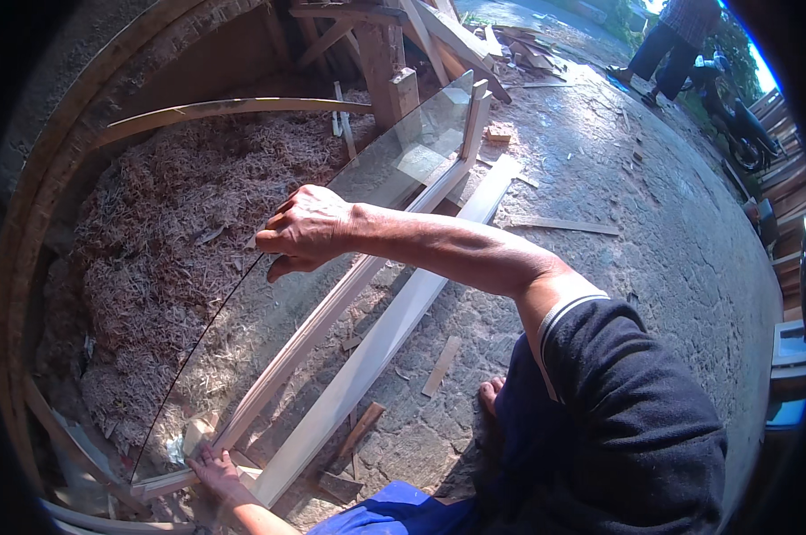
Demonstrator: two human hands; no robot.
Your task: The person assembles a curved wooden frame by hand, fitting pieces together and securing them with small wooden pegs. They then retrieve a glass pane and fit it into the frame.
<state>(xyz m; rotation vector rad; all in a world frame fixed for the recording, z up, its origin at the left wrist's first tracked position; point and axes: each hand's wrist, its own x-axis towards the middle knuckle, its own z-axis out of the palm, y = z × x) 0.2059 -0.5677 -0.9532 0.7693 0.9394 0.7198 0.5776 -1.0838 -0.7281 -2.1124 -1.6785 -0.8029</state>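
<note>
A clear glass pane (394,165) leans upright along a bare wooden frame (314,325). My right hand (306,230) reaches across to the left and is closed over the pane's upper edge, its thumb hanging lower. The arm covers part of the pane and frame. At the lower left, my left hand (215,471) has its fingers bent over the frame's near corner, close to the bottom of the glass. A short upright post (477,120) rises from the frame's far end. Beside the frame lies a wide pale plank (376,343).
Wood shavings (162,241) heap up on the left, behind a curved wooden strip (233,107). Offcuts (441,366) and a thin slat (563,225) lie on the cracked concrete floor (653,259). A person (675,45) stands near a motorcycle (737,125) at the far right.
</note>
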